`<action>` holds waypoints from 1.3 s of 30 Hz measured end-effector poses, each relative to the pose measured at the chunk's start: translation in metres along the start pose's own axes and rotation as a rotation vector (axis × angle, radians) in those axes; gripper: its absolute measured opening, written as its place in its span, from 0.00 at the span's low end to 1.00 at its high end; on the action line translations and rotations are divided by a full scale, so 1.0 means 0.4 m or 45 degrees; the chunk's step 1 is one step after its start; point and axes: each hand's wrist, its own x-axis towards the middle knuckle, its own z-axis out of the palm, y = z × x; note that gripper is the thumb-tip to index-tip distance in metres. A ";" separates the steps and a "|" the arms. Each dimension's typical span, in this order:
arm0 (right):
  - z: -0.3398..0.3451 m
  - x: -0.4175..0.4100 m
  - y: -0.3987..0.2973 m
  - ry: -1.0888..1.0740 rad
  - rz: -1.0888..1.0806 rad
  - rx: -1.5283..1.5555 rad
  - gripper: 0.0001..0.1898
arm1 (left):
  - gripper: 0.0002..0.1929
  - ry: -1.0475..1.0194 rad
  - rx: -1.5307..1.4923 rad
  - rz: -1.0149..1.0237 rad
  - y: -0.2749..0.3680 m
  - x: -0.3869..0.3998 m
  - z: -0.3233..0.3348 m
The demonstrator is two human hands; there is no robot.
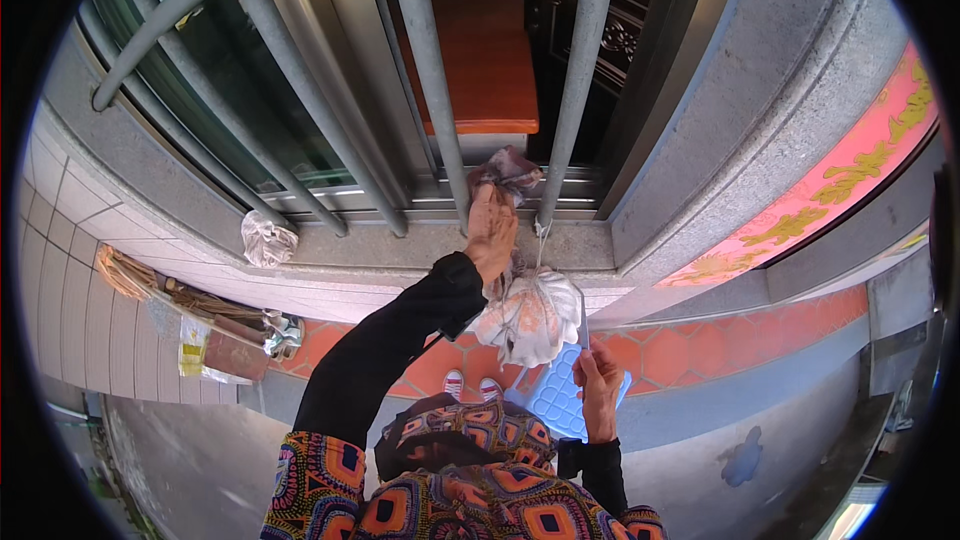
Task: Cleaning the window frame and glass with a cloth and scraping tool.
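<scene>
My left hand (491, 232) reaches up between two window bars with a crumpled greyish-pink rag (513, 167) at its fingertips, over the sill and window track. My right hand (600, 386), lower down, grips a thin flat metal tool (584, 315), possibly a knife. Its handle is hidden in my fingers. Between my hands a white cloth bundle (529, 315) with orange stains hangs below the stone sill (442, 245). A string (540, 244) ties it to the foot of a grey metal bar (581, 82).
A crumpled pale cloth (270, 238) lies on the sill at left. On the red tiles below stands a blue plastic stool (566, 394). A broom (124, 271) and bundled things lean by the left wall. Behind the bars is a reddish-brown wooden surface (480, 82).
</scene>
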 end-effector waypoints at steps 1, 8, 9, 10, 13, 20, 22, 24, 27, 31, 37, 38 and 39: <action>0.004 0.001 0.008 -0.003 -0.001 0.008 0.15 | 0.10 -0.018 -0.184 -0.035 -0.020 -0.003 -0.018; -0.034 -0.039 0.030 0.093 0.013 0.136 0.13 | 0.10 -0.120 -1.387 -0.203 -0.212 -0.047 -0.139; -0.047 -0.043 0.041 0.106 -0.001 0.131 0.13 | 0.12 -0.135 -1.553 -0.213 -0.244 -0.023 -0.149; -0.065 -0.049 0.044 0.159 0.002 0.150 0.13 | 0.17 -0.144 -1.783 -0.372 -0.269 -0.010 -0.190; -0.111 -0.057 0.060 0.280 -0.033 0.189 0.12 | 0.24 0.259 -2.046 -0.765 -0.275 0.076 -0.173; -0.134 -0.047 0.041 0.372 -0.117 0.187 0.11 | 0.27 -0.086 -2.672 -0.017 -0.166 0.158 -0.025; -0.120 -0.040 0.037 0.405 -0.086 0.190 0.11 | 0.29 0.029 -2.175 0.080 -0.134 0.179 -0.004; -0.112 -0.033 0.060 0.396 -0.062 0.187 0.11 | 0.29 0.173 -2.052 0.053 -0.125 0.193 -0.026; -0.070 -0.022 0.066 0.390 -0.021 0.145 0.12 | 0.27 0.248 -1.776 0.002 -0.152 0.189 -0.053; -0.026 -0.006 0.051 0.205 -0.017 0.080 0.14 | 0.22 -0.127 -1.878 0.029 -0.172 0.186 -0.062; -0.004 -0.009 0.047 0.195 0.015 0.092 0.14 | 0.13 -0.175 -1.306 -0.044 -0.143 0.147 -0.048; -0.007 -0.014 0.047 0.198 0.003 0.102 0.15 | 0.09 -0.192 -1.319 -0.067 -0.147 0.141 -0.060; -0.014 -0.019 0.048 0.203 0.002 0.096 0.15 | 0.09 -0.189 -1.327 -0.068 -0.140 0.131 -0.055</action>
